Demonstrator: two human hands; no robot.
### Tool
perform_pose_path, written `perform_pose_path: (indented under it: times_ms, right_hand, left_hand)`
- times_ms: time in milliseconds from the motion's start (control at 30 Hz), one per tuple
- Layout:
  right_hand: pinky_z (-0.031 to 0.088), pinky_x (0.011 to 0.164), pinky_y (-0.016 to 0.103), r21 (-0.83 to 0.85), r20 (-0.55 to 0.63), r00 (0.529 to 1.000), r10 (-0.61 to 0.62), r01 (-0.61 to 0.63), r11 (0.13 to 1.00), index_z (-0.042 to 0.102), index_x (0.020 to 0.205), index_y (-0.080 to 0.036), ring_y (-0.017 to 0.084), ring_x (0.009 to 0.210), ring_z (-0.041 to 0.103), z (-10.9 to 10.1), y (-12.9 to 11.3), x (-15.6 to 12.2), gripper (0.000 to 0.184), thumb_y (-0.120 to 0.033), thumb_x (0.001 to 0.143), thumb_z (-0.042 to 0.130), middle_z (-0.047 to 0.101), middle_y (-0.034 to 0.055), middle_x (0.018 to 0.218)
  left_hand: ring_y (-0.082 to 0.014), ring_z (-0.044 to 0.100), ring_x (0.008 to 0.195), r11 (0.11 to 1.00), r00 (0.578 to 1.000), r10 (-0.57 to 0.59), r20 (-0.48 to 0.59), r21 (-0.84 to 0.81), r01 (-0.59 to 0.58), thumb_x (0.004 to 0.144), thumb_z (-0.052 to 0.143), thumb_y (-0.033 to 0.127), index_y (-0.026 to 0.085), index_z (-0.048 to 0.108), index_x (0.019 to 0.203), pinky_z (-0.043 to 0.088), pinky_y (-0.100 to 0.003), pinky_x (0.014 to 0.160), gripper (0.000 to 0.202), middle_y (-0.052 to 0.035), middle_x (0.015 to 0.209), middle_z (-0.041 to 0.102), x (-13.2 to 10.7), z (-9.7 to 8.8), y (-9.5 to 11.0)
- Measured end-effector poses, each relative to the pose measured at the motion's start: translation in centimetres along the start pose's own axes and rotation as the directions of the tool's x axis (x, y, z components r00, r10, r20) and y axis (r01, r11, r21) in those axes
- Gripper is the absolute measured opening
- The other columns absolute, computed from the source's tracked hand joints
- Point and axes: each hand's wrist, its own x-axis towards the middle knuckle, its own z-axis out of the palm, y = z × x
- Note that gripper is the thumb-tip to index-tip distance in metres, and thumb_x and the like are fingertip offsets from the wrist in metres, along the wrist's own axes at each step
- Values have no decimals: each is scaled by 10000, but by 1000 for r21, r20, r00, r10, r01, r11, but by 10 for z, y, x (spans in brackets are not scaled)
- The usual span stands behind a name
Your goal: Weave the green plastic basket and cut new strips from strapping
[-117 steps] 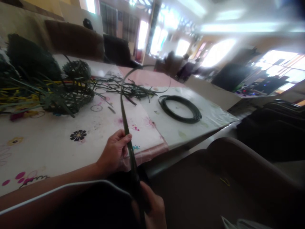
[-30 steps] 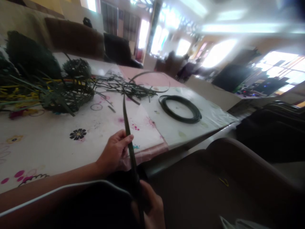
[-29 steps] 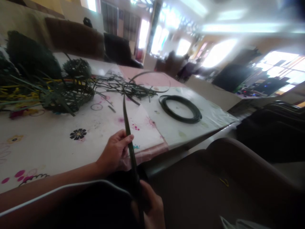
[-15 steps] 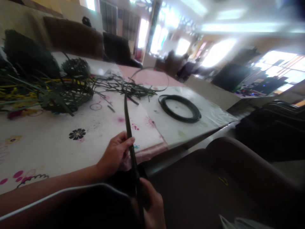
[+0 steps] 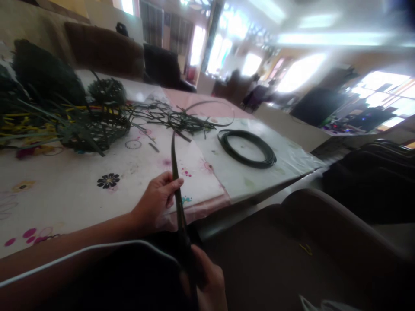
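Long, flat, plastic-looking dark-green strip [image 5: 175, 162] left of the round dark-green coil [image 5: 254, 163], pinched in left hand [image 5: 158, 190]; right hand [image 5: 209, 276] shadowed, grip can't tell; work seemingly midway, coil wound, strip unfinished.

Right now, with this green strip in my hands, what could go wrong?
The green strip beyond your left hand seems to run into the loose pieces, so pulling might snag it or drag them along.

The white cord passes close to the strip near your right hand in this view; it might get caught, though depth is hard to judge.
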Motion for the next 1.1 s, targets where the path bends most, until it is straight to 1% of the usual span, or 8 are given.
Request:
perform_pose_path:
  times_ms: [133,267,500,633,733,833,1000,1100]
  right_hand:
    - [563,607,212,27,2,998,67,-67,997,645,1148,-155,158,589,664,1,-2,-1,424,-383,792,679,722,60,771]
    - [568,648,213,33,7,997,70,-71,997,645,1143,-149,165,643,678,1,-7,2,426,-380,787,683,731,79,831]
    - [529,513,171,-49,-25,999,-46,44,998,648,1159,-166,125,507,627,1,5,-1,417,-403,816,662,715,36,731]
    - [531,506,185,-101,-37,997,-72,67,993,668,1135,-167,136,508,633,-1,6,-3,415,-426,811,655,723,47,735]
    - [537,529,185,-72,-11,1000,-4,3,997,683,1096,-167,135,518,636,-2,-1,-3,385,-417,805,649,729,52,751]
    - [556,571,198,-34,28,996,89,-88,995,676,1096,-169,152,583,661,-1,-8,-2,394,-421,793,662,733,62,798]
    - [576,677,217,23,-1,997,83,-83,996,635,1160,-167,176,710,702,1,-6,-2,443,-392,783,692,741,84,901]
    - [581,692,224,6,-13,998,60,-60,998,622,1190,-167,197,772,718,2,2,-5,464,-399,794,687,745,97,938]
  left_hand:
    - [-22,261,354,999,999,-38,2,-35,38,781,726,329,181,466,697,207,-138,333,310,96,458,345,-3,2,-2]
    - [-35,290,337,995,995,-91,38,-40,93,785,716,346,184,468,692,229,-152,329,311,92,428,352,-8,3,-6]
    - [-39,311,352,994,994,-96,44,-52,98,792,710,338,182,466,693,253,-157,343,306,83,453,374,-9,3,-5]
    - [-29,312,375,999,997,-53,47,-6,53,795,712,331,172,491,699,244,-143,354,288,79,480,387,-6,1,-4]
    - [-20,313,398,1000,1000,21,21,18,-21,785,725,320,168,509,718,243,-135,359,272,76,526,413,-2,0,-2]
    - [-19,283,381,1000,1000,21,-13,-4,-21,778,730,321,174,484,701,225,-133,343,297,89,504,376,0,0,-1]
    - [-29,274,336,997,998,-62,25,-48,63,786,715,324,185,466,690,234,-137,327,301,96,426,350,-5,3,-4]
    - [-28,278,328,995,997,-70,33,-66,72,797,706,320,185,460,690,235,-134,326,300,97,419,348,-7,4,-6]
